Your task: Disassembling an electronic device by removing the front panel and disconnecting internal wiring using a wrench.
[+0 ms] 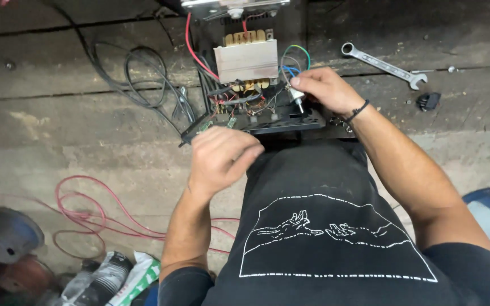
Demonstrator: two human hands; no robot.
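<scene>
An opened black electrical chassis [290, 120] rests on the floor against my torso, with a large laminated transformer [246, 60] and coloured wires inside. My right hand [325, 88] pinches a small silver knob-shaft part [297, 97] with blue, green and white wires at the chassis's right front. My left hand [221, 156] hovers, fingers curled, over the front left corner beside a small green circuit board [205, 125]. Whether it holds anything is hidden by the fingers.
A silver combination wrench [382, 64] and a small black part [428, 101] lie at the right. A black cable [137, 79] loops at the left, a red wire [86, 215] coils lower left. Bottles and packets [112, 280] crowd the bottom left corner.
</scene>
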